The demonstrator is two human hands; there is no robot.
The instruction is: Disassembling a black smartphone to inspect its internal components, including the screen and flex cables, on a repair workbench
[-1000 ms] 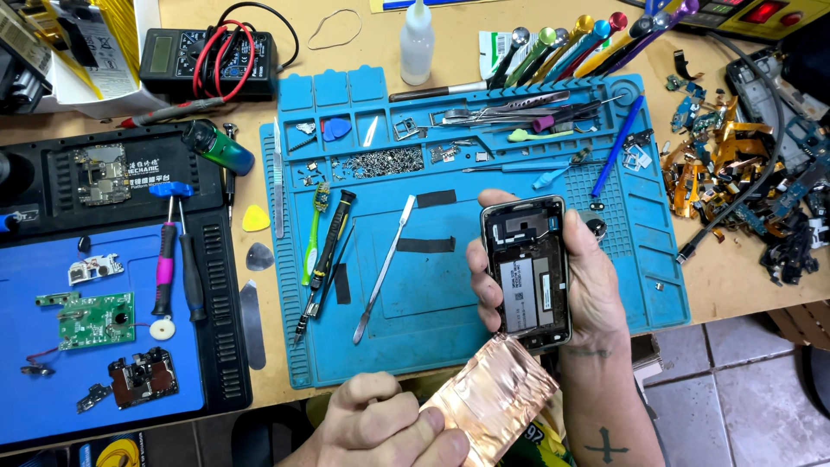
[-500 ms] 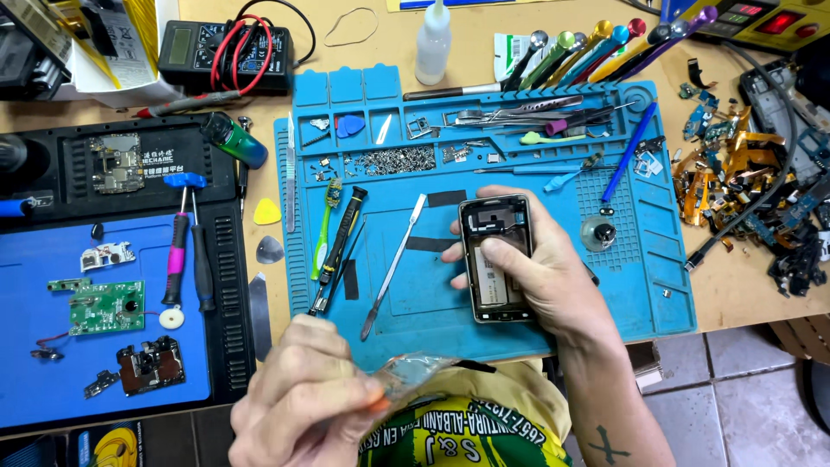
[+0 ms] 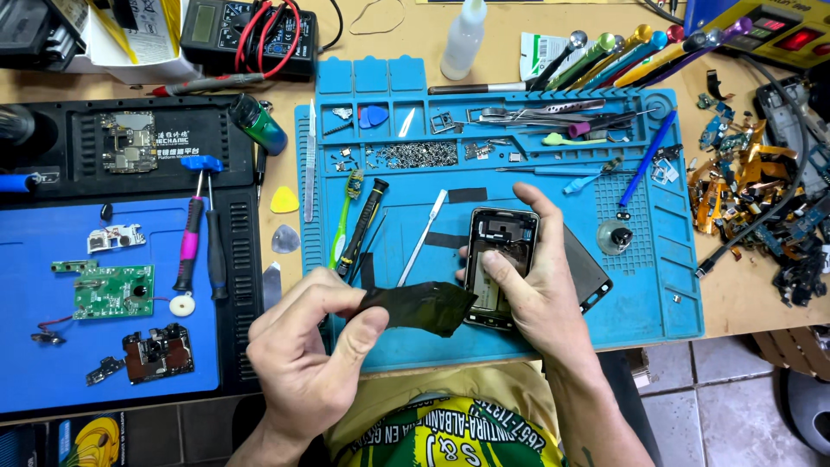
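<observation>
My right hand (image 3: 543, 292) grips an opened phone frame (image 3: 499, 256) that lies on the blue work mat (image 3: 657, 285), with the thumb pressed inside it. My left hand (image 3: 304, 356) pinches a dark thin sheet (image 3: 421, 306) between thumb and fingers. That sheet reaches across to the lower left edge of the phone frame. A dark flat panel (image 3: 591, 270) shows under my right hand, to the right of the frame.
On the mat lie a black screwdriver (image 3: 363, 227), a white spudger (image 3: 424, 236), tweezers and small screws (image 3: 415, 155). A second blue mat (image 3: 35, 259) at left holds circuit boards (image 3: 114, 291) and screwdrivers. Scrap flex parts (image 3: 752, 199) pile at right. The table edge runs below my hands.
The left hand has come up from the lap with the sheet, which first showed a copper side and now shows dark. The phone frame has been lowered onto the mat.
</observation>
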